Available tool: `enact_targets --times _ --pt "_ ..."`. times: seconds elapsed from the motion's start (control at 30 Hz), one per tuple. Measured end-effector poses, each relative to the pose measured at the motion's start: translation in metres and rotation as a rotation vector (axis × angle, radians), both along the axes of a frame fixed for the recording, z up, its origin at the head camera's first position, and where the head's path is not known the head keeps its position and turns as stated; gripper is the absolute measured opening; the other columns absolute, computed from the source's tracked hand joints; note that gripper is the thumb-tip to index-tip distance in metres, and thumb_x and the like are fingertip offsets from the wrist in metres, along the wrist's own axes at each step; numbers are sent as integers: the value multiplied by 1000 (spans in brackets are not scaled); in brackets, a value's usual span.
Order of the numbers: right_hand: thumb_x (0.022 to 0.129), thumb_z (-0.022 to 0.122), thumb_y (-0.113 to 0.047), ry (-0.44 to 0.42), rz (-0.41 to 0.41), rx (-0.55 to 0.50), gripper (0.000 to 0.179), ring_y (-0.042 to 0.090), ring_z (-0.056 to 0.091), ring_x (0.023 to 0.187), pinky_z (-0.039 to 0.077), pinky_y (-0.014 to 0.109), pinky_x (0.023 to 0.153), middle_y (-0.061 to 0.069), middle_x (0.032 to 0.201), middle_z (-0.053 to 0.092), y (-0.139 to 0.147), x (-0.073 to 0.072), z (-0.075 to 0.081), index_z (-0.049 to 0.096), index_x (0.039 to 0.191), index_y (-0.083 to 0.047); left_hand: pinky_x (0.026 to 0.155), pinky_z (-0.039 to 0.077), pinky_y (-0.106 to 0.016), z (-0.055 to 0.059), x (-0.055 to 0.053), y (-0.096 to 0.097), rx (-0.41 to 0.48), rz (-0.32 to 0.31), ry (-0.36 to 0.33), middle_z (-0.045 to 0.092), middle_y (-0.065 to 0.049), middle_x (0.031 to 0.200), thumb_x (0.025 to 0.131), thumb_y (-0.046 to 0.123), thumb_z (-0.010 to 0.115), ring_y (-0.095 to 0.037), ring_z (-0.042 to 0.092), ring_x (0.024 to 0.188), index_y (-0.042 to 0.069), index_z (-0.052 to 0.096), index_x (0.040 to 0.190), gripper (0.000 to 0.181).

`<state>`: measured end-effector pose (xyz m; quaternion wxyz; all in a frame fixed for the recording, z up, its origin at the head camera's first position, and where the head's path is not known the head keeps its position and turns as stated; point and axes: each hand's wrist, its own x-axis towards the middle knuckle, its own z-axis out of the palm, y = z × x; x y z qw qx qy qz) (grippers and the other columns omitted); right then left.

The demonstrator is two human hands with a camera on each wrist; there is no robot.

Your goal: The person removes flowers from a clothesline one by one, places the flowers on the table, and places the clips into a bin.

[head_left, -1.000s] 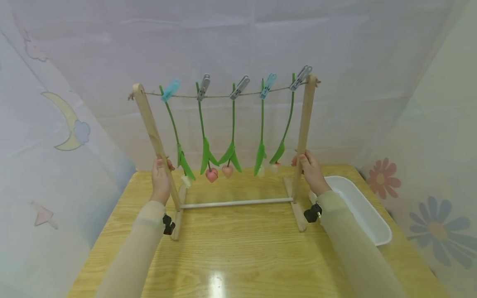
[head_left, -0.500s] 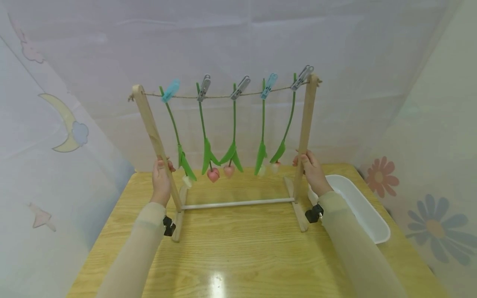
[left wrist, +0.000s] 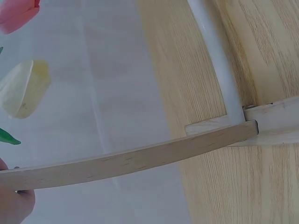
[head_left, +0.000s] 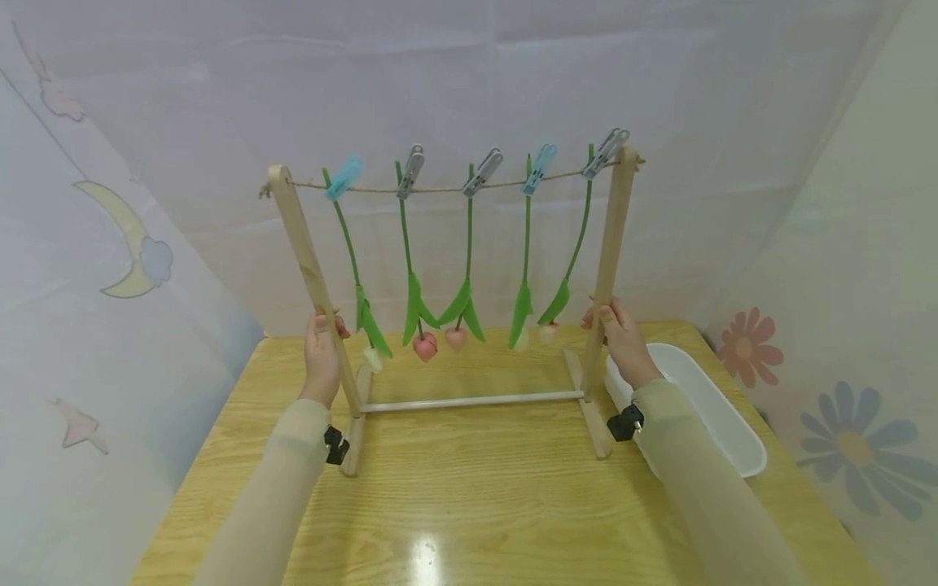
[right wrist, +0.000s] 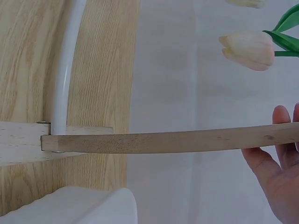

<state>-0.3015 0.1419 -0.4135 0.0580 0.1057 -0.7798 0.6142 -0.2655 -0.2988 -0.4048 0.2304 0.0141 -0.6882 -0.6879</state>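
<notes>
A wooden drying rack has two upright posts, a white crossbar [head_left: 469,402] low down and a twine line [head_left: 440,190] strung across the top. My left hand [head_left: 321,358] grips the left post [head_left: 302,240] below mid-height, thumb on the near side. On the opposite side my right hand [head_left: 624,346] holds the right post [head_left: 614,224], fingers round behind it. Several artificial tulips hang heads down between the posts, among them a dark pink tulip [head_left: 425,347] and a white tulip [left wrist: 25,88]. Grey clothespins [head_left: 484,172] and blue clothespins [head_left: 540,168] clip their stems to the twine.
A white plastic tray [head_left: 751,456] stands right of the rack, partly behind my right forearm. The rack's feet [head_left: 597,431] stand at the wooden table [head_left: 469,513]. Pale printed cloth [head_left: 469,89] hangs behind and at both sides.
The whole rack has shifted slightly to the right, with both hands still gripping its posts. The hanging tulips have moved along with it.
</notes>
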Motion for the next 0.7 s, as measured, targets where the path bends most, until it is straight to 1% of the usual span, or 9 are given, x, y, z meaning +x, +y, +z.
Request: enact_targets --times 0.1,0.2,0.23,0.27,0.33,0.47,0.5,0.6,0.7 --pt "101 29 -46 -6 4 -3 59 13 53 100 42 44 90 15 107 54 0 1 1 38 141 -3 82 37 -23 0 0 0 2 4 9 45 -1 88 97 46 26 -10 46 81 3 47 119 52" --pt "101 30 -46 -6 8 -16 56 14 53 100 41 46 92 14 107 54 -1 2 2 41 137 -4 82 37 -23 0 0 0 -3 1 16 45 -1 88 96 48 27 -10 47 81 5 48 117 52" --pt "102 30 -45 -8 13 -23 54 15 53 101 41 46 92 15 107 54 -1 3 3 42 135 -4 82 37 -22 0 0 0 -5 0 16 45 -1 87 96 48 27 -9 47 80 5 48 117 52" --pt "102 30 -45 -9 16 -29 52 16 53 101 41 45 92 14 107 54 -1 3 3 43 133 -6 82 37 -23 3 3 1 -4 -2 7 45 -1 87 96 46 27 -10 47 80 5 48 117 51" --pt "101 30 -45 -10 20 -42 47 16 52 100 41 42 91 16 107 54 -1 4 3 46 129 -10 82 37 -23 3 4 0 -3 -5 6 46 -1 87 96 46 27 -10 47 80 5 48 117 50" --pt "100 32 -47 -17 4 -39 40 15 53 99 42 36 87 12 105 56 -1 8 4 49 122 -18 82 36 -24 5 7 0 6 -16 0 46 -4 86 97 44 27 -12 47 80 5 48 117 49" --pt "101 32 -47 -20 -2 -33 40 15 53 99 42 35 86 12 104 57 -1 9 5 50 119 -17 82 36 -24 2 5 -2 1 -17 4 46 -3 86 97 45 27 -12 47 80 6 48 117 49" --pt "101 31 -46 -29 -29 -18 41 14 53 98 42 34 83 6 101 58 -2 10 6 52 112 -13 82 36 -25 3 7 -2 -16 -22 -8 46 -3 86 98 43 26 -12 46 80 6 48 117 47" --pt "102 31 -42 -26 -38 -24 40 15 53 97 43 35 82 8 100 57 -2 10 6 53 108 -9 82 35 -25 3 7 -2 -35 -17 -16 45 -1 85 99 44 25 -10 46 79 7 48 116 47"
